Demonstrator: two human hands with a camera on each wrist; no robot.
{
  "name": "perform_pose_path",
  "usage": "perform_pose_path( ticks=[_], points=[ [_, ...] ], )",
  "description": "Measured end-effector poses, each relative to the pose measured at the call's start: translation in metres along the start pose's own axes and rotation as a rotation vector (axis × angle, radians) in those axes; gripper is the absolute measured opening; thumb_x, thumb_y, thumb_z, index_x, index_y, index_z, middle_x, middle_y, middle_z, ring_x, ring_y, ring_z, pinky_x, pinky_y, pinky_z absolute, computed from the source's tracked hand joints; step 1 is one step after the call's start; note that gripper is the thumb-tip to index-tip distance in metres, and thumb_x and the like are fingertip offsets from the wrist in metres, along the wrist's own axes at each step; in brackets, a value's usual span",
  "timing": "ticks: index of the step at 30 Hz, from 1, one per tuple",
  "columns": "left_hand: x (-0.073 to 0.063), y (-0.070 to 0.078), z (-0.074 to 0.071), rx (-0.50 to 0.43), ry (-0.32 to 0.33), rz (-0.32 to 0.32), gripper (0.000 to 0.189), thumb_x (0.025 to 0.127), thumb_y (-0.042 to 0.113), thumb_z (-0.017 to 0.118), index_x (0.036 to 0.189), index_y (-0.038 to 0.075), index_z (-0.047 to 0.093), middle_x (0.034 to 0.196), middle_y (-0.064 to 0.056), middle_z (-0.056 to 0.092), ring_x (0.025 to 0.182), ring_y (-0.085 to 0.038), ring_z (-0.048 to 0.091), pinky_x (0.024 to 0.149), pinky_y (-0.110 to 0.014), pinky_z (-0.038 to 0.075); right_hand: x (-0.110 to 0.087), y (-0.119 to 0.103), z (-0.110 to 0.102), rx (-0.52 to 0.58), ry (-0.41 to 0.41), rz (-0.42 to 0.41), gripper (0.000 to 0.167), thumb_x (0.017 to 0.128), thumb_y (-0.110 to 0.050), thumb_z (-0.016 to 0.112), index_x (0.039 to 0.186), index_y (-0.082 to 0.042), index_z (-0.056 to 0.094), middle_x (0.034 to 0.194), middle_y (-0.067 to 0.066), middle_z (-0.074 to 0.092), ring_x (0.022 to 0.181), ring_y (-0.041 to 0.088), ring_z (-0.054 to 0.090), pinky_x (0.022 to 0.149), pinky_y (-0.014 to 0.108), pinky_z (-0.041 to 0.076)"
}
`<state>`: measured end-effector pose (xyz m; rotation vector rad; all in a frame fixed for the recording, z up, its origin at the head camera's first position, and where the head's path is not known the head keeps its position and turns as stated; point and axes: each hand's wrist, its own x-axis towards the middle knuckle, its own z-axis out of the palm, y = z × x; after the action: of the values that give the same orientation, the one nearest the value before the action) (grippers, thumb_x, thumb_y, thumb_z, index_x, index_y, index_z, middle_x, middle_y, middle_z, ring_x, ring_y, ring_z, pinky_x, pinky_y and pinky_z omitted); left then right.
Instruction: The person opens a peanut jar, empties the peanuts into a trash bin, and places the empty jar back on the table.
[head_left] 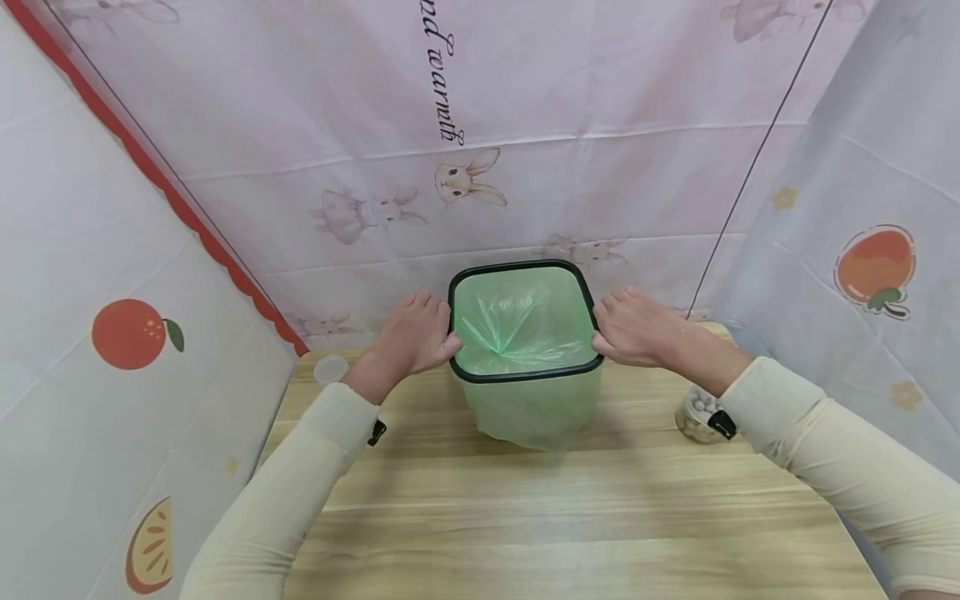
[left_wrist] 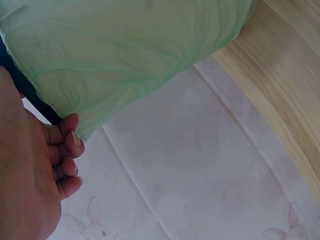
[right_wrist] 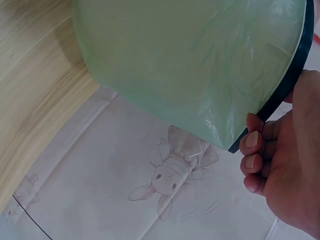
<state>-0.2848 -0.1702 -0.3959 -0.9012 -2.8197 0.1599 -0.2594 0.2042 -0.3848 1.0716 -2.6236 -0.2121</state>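
Observation:
A trash can with a black rim ring [head_left: 525, 375] stands near the back of the table, lined with a translucent green trash bag [head_left: 525, 408]. The bag drapes outside below the ring and gathers in creases inside the opening. At the can's left side, my left hand [head_left: 416, 333] grips the ring, thumb on top. My right hand [head_left: 637, 327] holds the opposite side in a similar way. Both wrist views show curled fingers at the dark ring [right_wrist: 280, 100], with the green bag [left_wrist: 110, 60] stretched beneath it.
A clear round container of small whitish pieces [head_left: 699, 417] sits on the table [head_left: 555, 525] by my right forearm. Near my left wrist lies a translucent round lid [head_left: 330, 368]. Printed curtains [head_left: 525, 200] hang close behind and along both sides.

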Motion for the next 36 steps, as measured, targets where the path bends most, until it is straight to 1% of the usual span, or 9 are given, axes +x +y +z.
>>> perform_pose_path(
  ticks=[4, 12, 16, 20, 23, 27, 32, 36],
  points=[
    [0.0002, 0.0000, -0.0005, -0.005, -0.008, -0.004, 0.032, 0.089, 0.035, 0.034, 0.082, 0.007, 0.047, 0.083, -0.008, 0.050, 0.083, -0.027, 0.042, 0.084, -0.037, 0.038, -0.0003, -0.0001, -0.0010, 0.011, 0.004, 0.005, 0.028, 0.093, -0.024, 0.054, 0.074, -0.003, 0.055, 0.072, 0.013, 0.057, 0.075, 0.035, 0.058, 0.073, 0.046, 0.044],
    [-0.0002, 0.0021, -0.0054, 0.008, 0.003, -0.003, 0.034, 0.088, 0.036, 0.036, 0.080, 0.005, 0.050, 0.084, -0.011, 0.054, 0.084, -0.029, 0.045, 0.087, -0.040, 0.041, 0.0007, 0.0016, -0.0013, 0.038, -0.042, 0.026, 0.032, 0.095, -0.027, 0.051, 0.076, -0.003, 0.058, 0.076, 0.013, 0.060, 0.078, 0.035, 0.061, 0.076, 0.047, 0.046],
    [0.0001, 0.0026, -0.0074, 0.011, -0.006, -0.008, 0.037, 0.090, 0.037, 0.036, 0.081, 0.004, 0.052, 0.086, -0.012, 0.057, 0.086, -0.030, 0.048, 0.090, -0.041, 0.043, 0.0008, 0.0030, -0.0012, 0.038, -0.056, 0.032, 0.034, 0.096, -0.029, 0.051, 0.077, -0.002, 0.059, 0.077, 0.014, 0.061, 0.081, 0.036, 0.062, 0.076, 0.047, 0.046],
    [0.0004, 0.0022, -0.0063, -0.035, -0.033, -0.030, 0.039, 0.091, 0.038, 0.036, 0.084, 0.004, 0.054, 0.090, -0.012, 0.059, 0.090, -0.030, 0.048, 0.093, -0.041, 0.042, -0.0001, 0.0038, -0.0004, 0.056, -0.071, 0.044, 0.034, 0.097, -0.030, 0.050, 0.079, -0.003, 0.059, 0.079, 0.014, 0.062, 0.084, 0.036, 0.063, 0.078, 0.048, 0.046],
    [0.0003, 0.0019, -0.0048, -0.069, -0.051, -0.046, 0.042, 0.092, 0.040, 0.036, 0.089, 0.003, 0.058, 0.096, -0.013, 0.061, 0.095, -0.031, 0.051, 0.098, -0.042, 0.042, -0.0012, 0.0044, 0.0004, 0.085, -0.072, 0.054, 0.034, 0.098, -0.030, 0.050, 0.081, -0.003, 0.060, 0.081, 0.014, 0.063, 0.088, 0.037, 0.063, 0.081, 0.050, 0.047],
    [-0.0003, 0.0024, -0.0029, -0.084, -0.039, -0.057, 0.045, 0.092, 0.040, 0.037, 0.092, 0.002, 0.060, 0.099, -0.013, 0.064, 0.098, -0.031, 0.053, 0.099, -0.043, 0.044, -0.0032, 0.0053, 0.0019, 0.119, -0.068, 0.070, 0.035, 0.100, -0.032, 0.051, 0.084, -0.003, 0.061, 0.083, 0.013, 0.063, 0.090, 0.037, 0.063, 0.082, 0.050, 0.046],
    [-0.0007, 0.0032, -0.0017, -0.079, -0.007, -0.067, 0.047, 0.091, 0.040, 0.038, 0.094, 0.000, 0.062, 0.100, -0.015, 0.066, 0.100, -0.033, 0.056, 0.100, -0.043, 0.045, -0.0053, 0.0068, 0.0041, 0.138, -0.059, 0.080, 0.038, 0.102, -0.037, 0.052, 0.087, -0.003, 0.061, 0.083, 0.012, 0.061, 0.087, 0.036, 0.061, 0.078, 0.047, 0.044],
    [-0.0013, 0.0037, -0.0038, -0.082, -0.008, -0.073, 0.051, 0.092, 0.041, 0.038, 0.099, -0.002, 0.064, 0.104, -0.016, 0.067, 0.105, -0.034, 0.056, 0.102, -0.045, 0.045, -0.0071, 0.0068, 0.0039, 0.154, -0.055, 0.083, 0.038, 0.104, -0.039, 0.054, 0.088, -0.005, 0.062, 0.083, 0.010, 0.061, 0.085, 0.034, 0.060, 0.077, 0.047, 0.043]
  ],
)
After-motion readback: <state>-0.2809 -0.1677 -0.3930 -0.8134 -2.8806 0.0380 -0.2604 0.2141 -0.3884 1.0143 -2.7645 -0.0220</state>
